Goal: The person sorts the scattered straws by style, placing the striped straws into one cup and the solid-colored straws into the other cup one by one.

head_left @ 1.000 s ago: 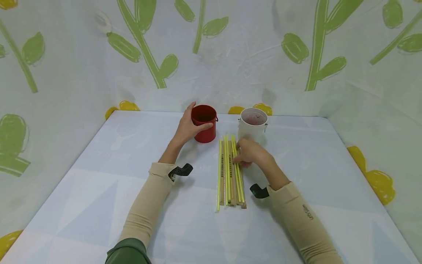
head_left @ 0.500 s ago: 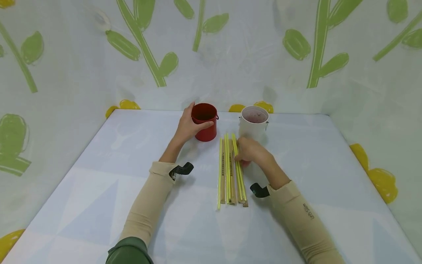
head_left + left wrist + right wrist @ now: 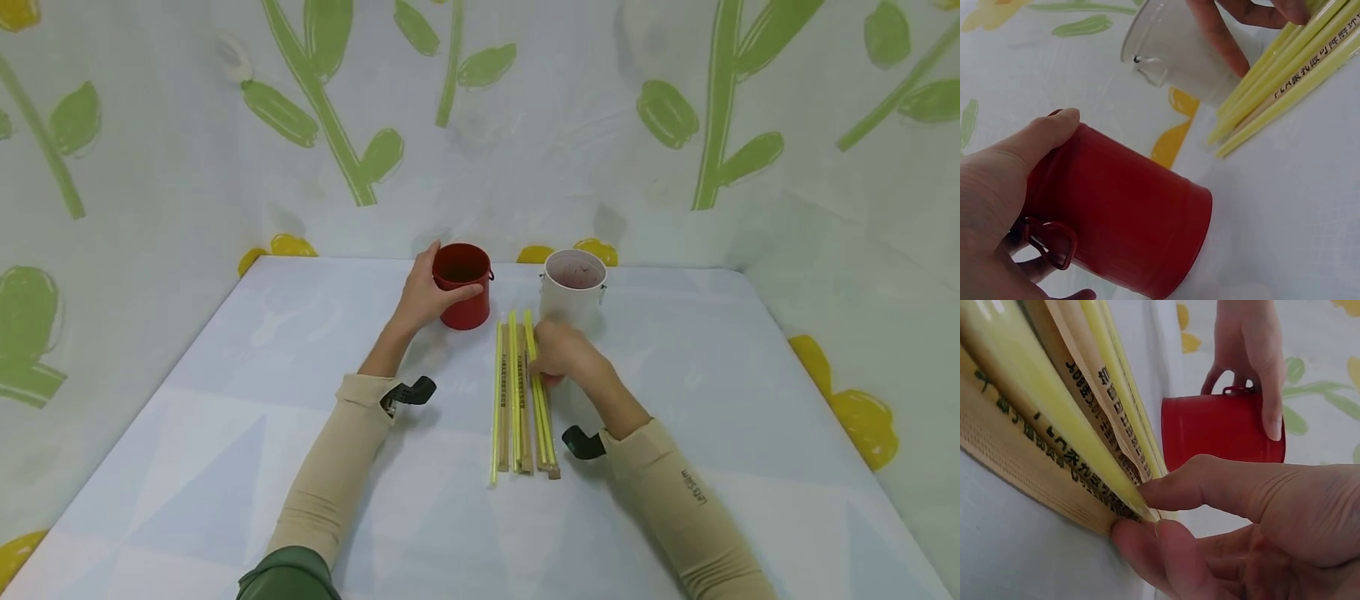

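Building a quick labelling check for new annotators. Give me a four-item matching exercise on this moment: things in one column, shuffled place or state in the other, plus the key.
Things
1. red bucket
2. white bucket
3. straws
4. right hand

Place or state
A. lie side by side on the tabletop, mostly lengthwise to the wearer
B. pinches at the right side of the row
C. gripped by the left hand
D. stands upright, held by neither hand

Right pairs
1-C
2-D
3-A
4-B

Pale table (image 3: 420, 525) (blue triangles (image 3: 206, 492)) under red bucket (image 3: 469, 313), white bucket (image 3: 567, 302), slim straws (image 3: 516, 400).
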`<state>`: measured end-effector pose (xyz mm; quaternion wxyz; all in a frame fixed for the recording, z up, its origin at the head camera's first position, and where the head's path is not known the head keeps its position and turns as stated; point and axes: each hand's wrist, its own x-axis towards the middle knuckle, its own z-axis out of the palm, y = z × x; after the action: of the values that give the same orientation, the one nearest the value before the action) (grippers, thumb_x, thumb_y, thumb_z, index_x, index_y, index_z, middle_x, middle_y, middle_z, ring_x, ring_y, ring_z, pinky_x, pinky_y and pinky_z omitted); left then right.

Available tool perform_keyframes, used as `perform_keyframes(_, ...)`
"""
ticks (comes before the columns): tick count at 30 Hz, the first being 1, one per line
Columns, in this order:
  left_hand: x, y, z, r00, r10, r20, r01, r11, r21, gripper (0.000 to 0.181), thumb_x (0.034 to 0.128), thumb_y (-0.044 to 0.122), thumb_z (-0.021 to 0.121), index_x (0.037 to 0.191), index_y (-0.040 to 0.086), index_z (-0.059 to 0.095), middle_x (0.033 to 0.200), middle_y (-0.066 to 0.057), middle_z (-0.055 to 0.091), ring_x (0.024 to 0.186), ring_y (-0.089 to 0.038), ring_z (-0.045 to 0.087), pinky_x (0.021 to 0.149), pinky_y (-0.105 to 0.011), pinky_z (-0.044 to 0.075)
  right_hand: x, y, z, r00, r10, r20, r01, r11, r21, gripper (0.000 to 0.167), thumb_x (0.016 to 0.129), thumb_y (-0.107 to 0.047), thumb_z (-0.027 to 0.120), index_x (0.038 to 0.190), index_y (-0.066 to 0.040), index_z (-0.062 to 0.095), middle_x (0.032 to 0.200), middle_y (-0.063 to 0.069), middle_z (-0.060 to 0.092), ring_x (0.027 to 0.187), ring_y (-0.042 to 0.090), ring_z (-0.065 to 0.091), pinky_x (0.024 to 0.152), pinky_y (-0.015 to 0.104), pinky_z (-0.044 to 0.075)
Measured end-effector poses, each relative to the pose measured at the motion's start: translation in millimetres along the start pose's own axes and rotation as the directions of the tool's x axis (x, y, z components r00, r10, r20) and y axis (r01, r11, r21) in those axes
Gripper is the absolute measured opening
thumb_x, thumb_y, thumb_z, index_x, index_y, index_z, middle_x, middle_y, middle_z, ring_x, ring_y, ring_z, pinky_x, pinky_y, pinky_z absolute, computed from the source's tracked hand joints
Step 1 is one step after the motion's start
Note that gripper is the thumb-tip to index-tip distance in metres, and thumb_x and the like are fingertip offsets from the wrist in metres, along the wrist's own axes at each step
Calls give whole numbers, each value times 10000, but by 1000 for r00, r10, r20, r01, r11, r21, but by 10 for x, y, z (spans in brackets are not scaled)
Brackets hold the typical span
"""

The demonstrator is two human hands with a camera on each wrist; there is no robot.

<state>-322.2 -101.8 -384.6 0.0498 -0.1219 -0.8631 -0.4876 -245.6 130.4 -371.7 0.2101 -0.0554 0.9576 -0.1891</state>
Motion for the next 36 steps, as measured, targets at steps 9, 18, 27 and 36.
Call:
perform_keyframes(9, -17, 7, 0, 1000, 3, -5, -3, 1000, -5, 1016, 785, 426, 786, 1561, 167, 182, 1514, -74, 372, 1377, -238, 379, 1020, -482, 501, -22, -48, 30, 999, 46, 6, -46, 999, 8, 363, 842, -174, 766, 1106, -22, 568, 874, 122, 634, 621, 179, 638, 559, 246, 549)
perform_keyframes(18, -16, 3, -4, 1000, -5, -3, 5, 1000, 1, 1003, 787, 415, 787, 1556, 173, 190, 1510, -73, 376, 1376, -237, 379, 1012, -480, 507, -39, -26, -12, 1000, 9, -20, -10, 1000, -20, 244, 853, -211, 748, 944, -22, 622, 688, 75, 632, 537, 150, 615, 483, 218, 473)
perform_keyframes(27, -3, -33, 5, 1000, 0, -4, 0, 1000, -9, 1012, 783, 425, 788, 1559, 174, 189, 1507, -80, 379, 1373, -246, 385, 1019, -486, 501, -90, 25, -96, 997, -43, -61, 48, 996, 73, 355, 866, -201, 726, 1123, 30, 647, 784, 104, 672, 560, 156, 658, 551, 253, 527)
perform_keyframes(36, -25, -19, 8, 1000, 3, 1, -3, 1000, -15, 1013, 789, 428, 781, 1563, 178, 178, 1519, -75, 368, 1382, -244, 376, 1022, -485, 499, -110, 59, -173, 988, -97, -117, 113, 984, 136, 389, 879, -178, 692, 1195, 43, 642, 880, 127, 709, 616, 157, 654, 581, 250, 524)
